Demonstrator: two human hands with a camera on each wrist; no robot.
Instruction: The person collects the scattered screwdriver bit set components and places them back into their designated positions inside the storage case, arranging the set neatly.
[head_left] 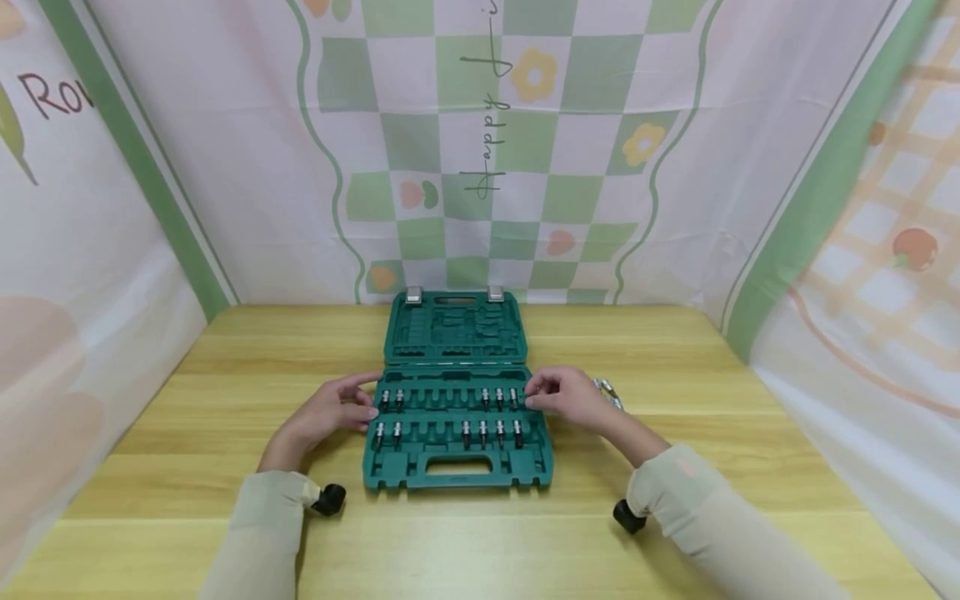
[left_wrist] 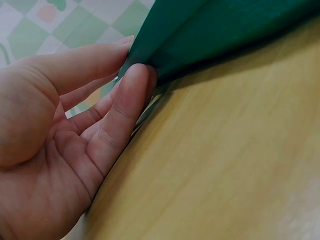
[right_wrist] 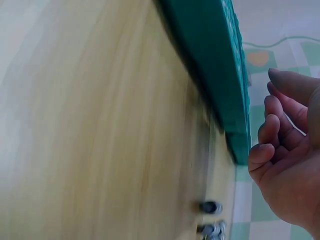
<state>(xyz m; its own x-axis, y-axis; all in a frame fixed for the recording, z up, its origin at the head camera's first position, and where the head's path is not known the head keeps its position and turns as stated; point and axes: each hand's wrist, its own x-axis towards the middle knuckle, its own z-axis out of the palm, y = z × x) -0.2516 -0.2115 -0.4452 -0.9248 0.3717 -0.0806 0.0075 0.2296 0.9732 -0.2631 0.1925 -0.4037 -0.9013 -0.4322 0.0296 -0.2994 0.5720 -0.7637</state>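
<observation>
Green tool case open at frame centre on desk. Left hand at case's left edge, thumb and fingers pinching the rim. Right hand at upper-row right end, fingers curled together; whether a bit is in the grip: cannot tell. Forearms low, angled inward.

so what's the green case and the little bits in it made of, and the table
Green case: looks like moulded plastic, matt, with shaped slots and a cut-out handle. The bits: probably steel, with bright silvery tops over dark bases, though they are too small to be sure. Table: pale wood grain, possibly laminate, smooth with a faint sheen.
</observation>
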